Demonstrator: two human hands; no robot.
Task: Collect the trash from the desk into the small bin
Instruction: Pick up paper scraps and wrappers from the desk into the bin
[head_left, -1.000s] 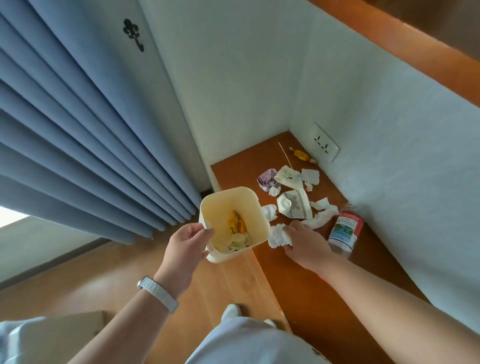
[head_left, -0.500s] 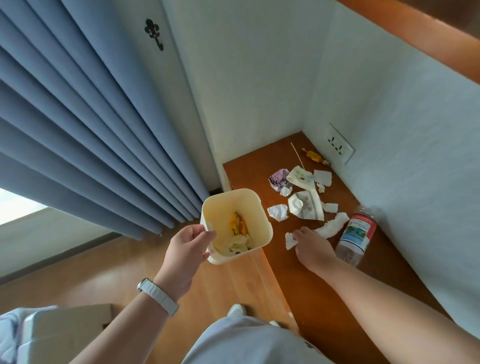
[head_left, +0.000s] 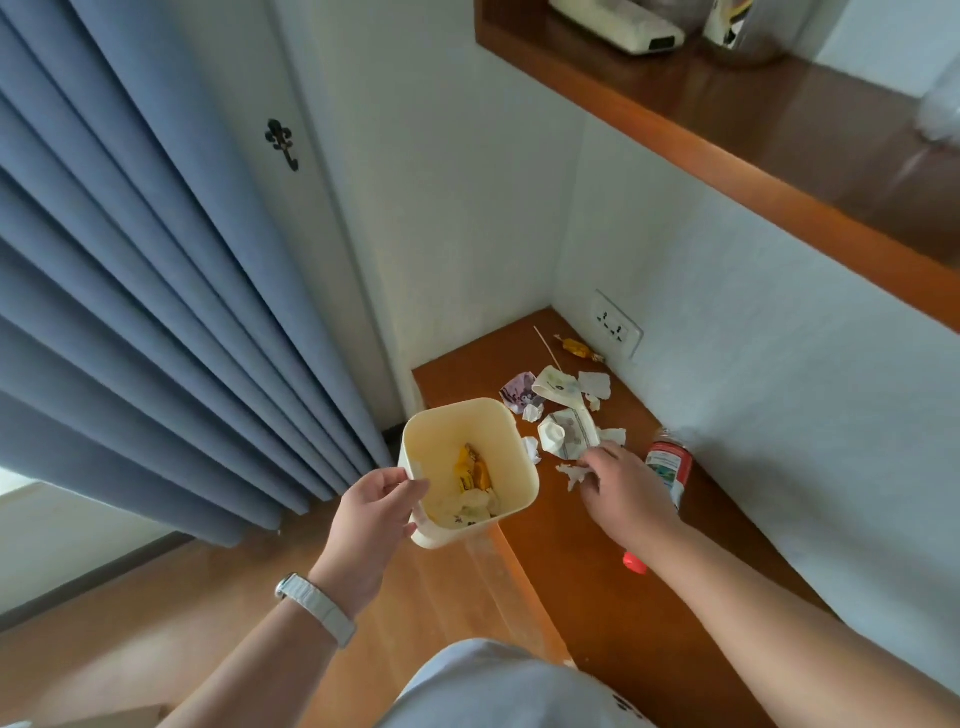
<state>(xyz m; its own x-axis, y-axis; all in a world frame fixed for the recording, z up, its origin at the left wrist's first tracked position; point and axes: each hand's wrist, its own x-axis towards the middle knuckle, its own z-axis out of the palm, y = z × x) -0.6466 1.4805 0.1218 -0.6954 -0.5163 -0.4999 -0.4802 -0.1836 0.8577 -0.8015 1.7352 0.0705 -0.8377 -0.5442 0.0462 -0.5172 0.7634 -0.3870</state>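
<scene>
My left hand (head_left: 373, 512) grips the near rim of a small cream bin (head_left: 509, 467), held at the left edge of the brown desk (head_left: 613, 618). The bin holds yellow wrappers and crumpled paper. My right hand (head_left: 621, 491) rests on the desk just right of the bin, its fingers pinching a torn white tissue (head_left: 571, 474). Beyond it lie a crumpled paper cup (head_left: 563, 439), a printed paper strip (head_left: 558, 387), a purple wrapper (head_left: 519, 392), white scraps (head_left: 594, 384), a thin stick (head_left: 546, 347) and a gold candy wrapper (head_left: 577, 347).
A plastic bottle (head_left: 670, 467) with a red label lies right of my right hand; its red cap (head_left: 635, 563) sits by my forearm. A wall socket (head_left: 617, 325) is in the corner. Blue curtains (head_left: 156, 312) hang at left. A wooden shelf (head_left: 753, 119) juts out above.
The white tissue wad my right hand held a second ago is gone from view. The hand has moved back onto the desk and closed on another torn piece. The head has tilted upward.
</scene>
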